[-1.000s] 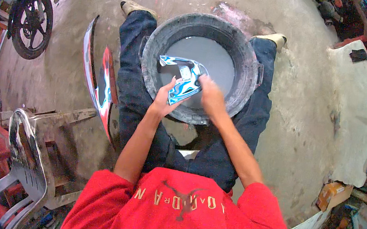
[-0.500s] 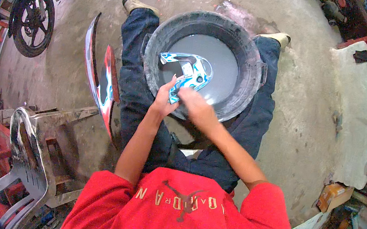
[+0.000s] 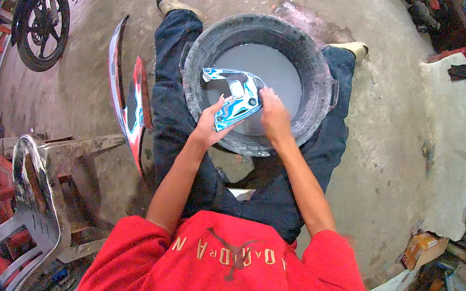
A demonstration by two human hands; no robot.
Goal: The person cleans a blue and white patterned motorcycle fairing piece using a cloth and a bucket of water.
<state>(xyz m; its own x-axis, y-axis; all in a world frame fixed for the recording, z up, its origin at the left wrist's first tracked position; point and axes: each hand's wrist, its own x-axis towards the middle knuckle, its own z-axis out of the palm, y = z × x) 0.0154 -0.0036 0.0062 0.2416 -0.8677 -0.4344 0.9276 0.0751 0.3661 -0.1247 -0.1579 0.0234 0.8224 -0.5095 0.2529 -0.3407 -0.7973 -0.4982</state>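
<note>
A glossy blue-and-white curved panel (image 3: 237,105), which looks like a motorcycle fairing piece, is held over a round black tub (image 3: 205,40) between my legs. My left hand (image 3: 209,127) grips its lower left end, thumb on top. My right hand (image 3: 274,115) is at the panel's right edge with fingers curled and pressed together; whatever may be under them is hidden. Greyish water (image 3: 286,81) lies in the bottom of the tub.
Left of my leg, two long curved red-and-white panels (image 3: 136,123) lie on the concrete floor. A chair (image 3: 37,201) stands at lower left, a motorcycle wheel (image 3: 41,29) at upper left. To the right are a pale sheet (image 3: 451,140) and a cardboard box (image 3: 424,250).
My right hand has moved from the panel's lower end up and right along it to its right edge. My left hand keeps its grip, and the panel has barely shifted.
</note>
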